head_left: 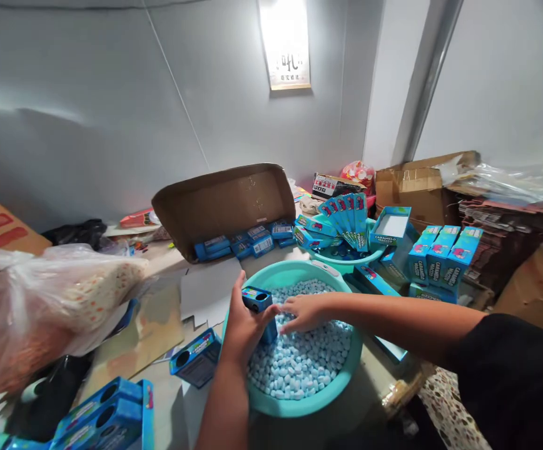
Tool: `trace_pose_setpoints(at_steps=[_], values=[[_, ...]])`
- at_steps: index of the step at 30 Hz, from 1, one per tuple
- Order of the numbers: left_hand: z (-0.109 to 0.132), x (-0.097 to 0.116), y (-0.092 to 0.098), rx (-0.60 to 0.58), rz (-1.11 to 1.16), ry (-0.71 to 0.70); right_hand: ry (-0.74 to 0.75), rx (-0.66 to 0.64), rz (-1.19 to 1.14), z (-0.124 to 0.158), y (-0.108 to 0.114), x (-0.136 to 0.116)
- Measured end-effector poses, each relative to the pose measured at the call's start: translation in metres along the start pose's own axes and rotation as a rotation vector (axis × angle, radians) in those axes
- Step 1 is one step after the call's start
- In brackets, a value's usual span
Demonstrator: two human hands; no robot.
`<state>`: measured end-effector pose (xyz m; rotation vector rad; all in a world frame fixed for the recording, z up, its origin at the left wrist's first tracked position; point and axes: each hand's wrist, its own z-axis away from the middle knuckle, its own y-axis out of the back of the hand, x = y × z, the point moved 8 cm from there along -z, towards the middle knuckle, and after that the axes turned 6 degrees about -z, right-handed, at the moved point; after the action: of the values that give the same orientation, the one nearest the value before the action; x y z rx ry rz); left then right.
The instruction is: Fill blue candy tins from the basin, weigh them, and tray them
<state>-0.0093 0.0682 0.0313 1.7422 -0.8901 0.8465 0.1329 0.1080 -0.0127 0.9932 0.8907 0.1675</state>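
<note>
My left hand (243, 331) is wrapped round a small blue carton (268, 326) with dark round holes in its top. It holds the carton upright over the left side of a turquoise basin (294, 407). Pale blue candies (294, 369) fill the basin. Above the candies reaches my right hand (305, 311), its fingers stretched towards the carton and slightly apart; I cannot make out anything in them. Left of the basin, another blue carton (196, 356) with a round hole leans tilted on the table.
More blue cartons (107, 415) stand at lower left, near a clear plastic bag (55, 312). Behind the basin, an open cardboard box (224, 206) holds several blue packs. At right are a second basin (346, 261), printed boxes (443, 256) and stacked cardboard (506, 244).
</note>
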Motion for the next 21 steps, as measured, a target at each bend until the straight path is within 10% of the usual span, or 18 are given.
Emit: trace_pose_setpoints(at_steps=[7,14,21], values=[[0.007,-0.006,0.020,0.151,-0.058,0.164,-0.082,-0.115,-0.073,0.027,-0.008,-0.016],[0.010,-0.009,0.005,0.063,-0.008,0.134,-0.066,0.033,-0.026,0.027,-0.027,-0.021],[0.022,0.017,0.001,0.073,-0.112,-0.023,0.053,0.232,0.172,0.004,-0.007,0.035]])
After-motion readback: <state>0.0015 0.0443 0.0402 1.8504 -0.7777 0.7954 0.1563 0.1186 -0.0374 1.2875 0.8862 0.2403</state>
